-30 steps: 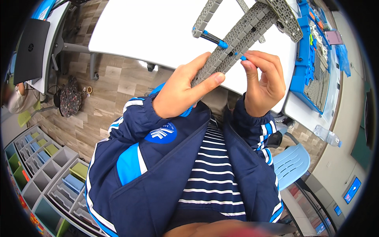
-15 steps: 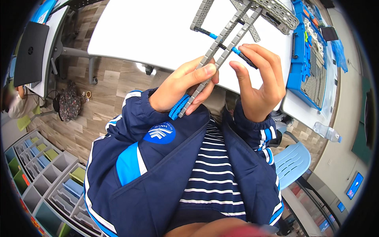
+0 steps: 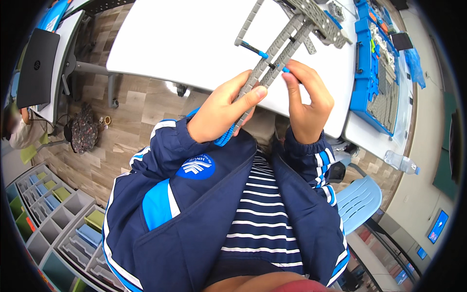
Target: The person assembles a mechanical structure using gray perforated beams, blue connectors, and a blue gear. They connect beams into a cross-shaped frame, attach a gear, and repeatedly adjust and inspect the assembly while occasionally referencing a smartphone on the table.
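Note:
My left hand (image 3: 221, 104) is closed round the lower end of a grey perforated-beam construction model (image 3: 278, 46), held tilted above the table edge. Two long parallel beams run up from that hand to a wider cluster of grey plates. A black shaft with blue collars crosses the beams. My right hand (image 3: 309, 97) pinches the blue collar (image 3: 285, 70) at the right end of this shaft between thumb and fingers. Below my left hand, a blue ribbed piece (image 3: 224, 137) sits at the model's lower end, partly hidden by the hand.
A white table (image 3: 170, 44) lies under the model. On its right stands a blue case (image 3: 362, 92) of sorted grey, white and green parts. A plastic bottle (image 3: 401, 161) and a light blue chair (image 3: 359, 202) are at the right. A laptop (image 3: 39, 68) and another person's arm (image 3: 24, 116) show far left.
My right hand has moved left and its thumb and fingers have come together on the blue collar. The model has turned slightly, with its upper end a little lower.

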The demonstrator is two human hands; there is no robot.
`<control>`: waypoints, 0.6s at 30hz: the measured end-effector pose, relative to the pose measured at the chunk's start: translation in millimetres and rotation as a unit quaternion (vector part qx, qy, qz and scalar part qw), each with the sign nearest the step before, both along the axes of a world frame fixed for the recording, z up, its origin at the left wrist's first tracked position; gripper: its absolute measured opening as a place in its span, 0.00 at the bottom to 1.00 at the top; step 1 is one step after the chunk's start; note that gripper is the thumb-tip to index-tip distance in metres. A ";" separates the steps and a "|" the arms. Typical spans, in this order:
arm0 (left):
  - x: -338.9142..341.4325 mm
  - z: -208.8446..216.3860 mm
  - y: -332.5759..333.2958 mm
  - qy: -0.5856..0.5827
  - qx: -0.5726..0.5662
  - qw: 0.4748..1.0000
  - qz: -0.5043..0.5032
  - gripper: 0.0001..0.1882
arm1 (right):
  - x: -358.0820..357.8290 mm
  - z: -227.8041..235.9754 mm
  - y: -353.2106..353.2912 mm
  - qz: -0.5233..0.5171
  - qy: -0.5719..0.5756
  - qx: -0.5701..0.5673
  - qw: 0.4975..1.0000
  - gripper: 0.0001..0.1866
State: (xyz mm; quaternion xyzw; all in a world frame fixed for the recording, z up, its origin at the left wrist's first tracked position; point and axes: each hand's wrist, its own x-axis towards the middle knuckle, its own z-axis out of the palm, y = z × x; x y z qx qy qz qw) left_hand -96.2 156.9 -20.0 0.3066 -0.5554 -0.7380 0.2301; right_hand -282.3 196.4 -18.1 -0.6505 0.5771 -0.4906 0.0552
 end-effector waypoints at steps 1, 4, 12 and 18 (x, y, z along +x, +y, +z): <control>-1.6 -1.7 0.1 -0.041 -0.071 0.996 0.025 0.18 | -0.4 -2.0 -2.6 0.034 -0.097 0.023 0.994 0.20; -10.0 -8.7 4.7 -0.100 -0.265 0.953 0.112 0.17 | -4.8 -1.3 -7.4 0.097 -0.341 0.122 0.927 0.44; -11.8 -20.1 15.2 -0.132 -0.423 0.893 0.082 0.22 | 3.4 -0.2 -9.4 0.106 -0.431 0.077 0.893 0.38; -10.3 -16.1 13.0 -0.137 -0.378 0.916 0.018 0.21 | 9.2 -5.9 -4.6 0.131 -0.504 0.048 0.852 0.31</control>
